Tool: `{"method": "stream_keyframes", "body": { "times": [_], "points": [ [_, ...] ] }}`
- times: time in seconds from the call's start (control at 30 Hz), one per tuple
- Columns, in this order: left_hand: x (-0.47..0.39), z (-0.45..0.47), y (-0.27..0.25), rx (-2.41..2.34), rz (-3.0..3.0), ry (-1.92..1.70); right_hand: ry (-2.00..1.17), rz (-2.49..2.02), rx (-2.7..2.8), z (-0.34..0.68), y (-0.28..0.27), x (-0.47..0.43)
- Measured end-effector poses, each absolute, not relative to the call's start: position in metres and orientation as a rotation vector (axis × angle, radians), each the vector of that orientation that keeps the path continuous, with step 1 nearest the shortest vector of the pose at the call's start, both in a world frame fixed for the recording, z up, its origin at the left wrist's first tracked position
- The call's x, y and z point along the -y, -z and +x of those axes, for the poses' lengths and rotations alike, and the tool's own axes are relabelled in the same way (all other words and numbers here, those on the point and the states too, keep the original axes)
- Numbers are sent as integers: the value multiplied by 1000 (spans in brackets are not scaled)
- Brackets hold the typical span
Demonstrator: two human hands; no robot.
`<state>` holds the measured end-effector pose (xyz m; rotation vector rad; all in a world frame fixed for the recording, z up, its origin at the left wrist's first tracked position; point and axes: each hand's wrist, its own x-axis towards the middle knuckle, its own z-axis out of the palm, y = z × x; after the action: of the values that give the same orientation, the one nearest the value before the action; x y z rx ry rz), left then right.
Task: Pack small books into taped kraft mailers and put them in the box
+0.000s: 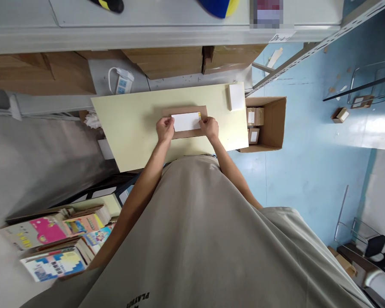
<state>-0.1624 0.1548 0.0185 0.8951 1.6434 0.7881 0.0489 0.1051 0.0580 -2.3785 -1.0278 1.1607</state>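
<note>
A white rectangular sheet (pixel 186 122), with a small yellow mark at its upper right corner, lies over a flat brown piece of cardboard (pixel 189 109) on the pale yellow table (pixel 131 124). Fingers of my left hand (pixel 165 129) pinch the sheet's left end. At its right end, my right hand (pixel 209 127) grips the edge beside the yellow mark. Whether the sheet is stuck to the cardboard I cannot tell. Farther right on the table sits a white stack or block (pixel 236 97).
An open carton (pixel 272 124) holding several small labelled boxes stands right of the table. Behind the table are a white power strip (pixel 124 81) and large cardboard boxes (pixel 167 62) under a grey shelf (pixel 147 36). Books (pixel 54 233) are stacked at lower left.
</note>
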Motion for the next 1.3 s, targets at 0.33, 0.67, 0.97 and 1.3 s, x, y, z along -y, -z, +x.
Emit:
{"method": "stream_keyframes", "body": {
  "times": [0.33,0.67,0.97,1.3],
  "points": [
    [-156,-160,-14,-1739,1019,-687,-1174,-2429,1064,50,-60,-109],
    [-156,-153,-20,-1792,1100,-656,-1167,-2474,1104,48,-60,-110],
    [-158,-153,-18,-1800,1098,-629,-1158,-2517,1159,46,-66,-111],
    [-158,-152,-23,-1780,1149,-624,-1128,-2500,1130,44,-67,-110]
  ]
}}
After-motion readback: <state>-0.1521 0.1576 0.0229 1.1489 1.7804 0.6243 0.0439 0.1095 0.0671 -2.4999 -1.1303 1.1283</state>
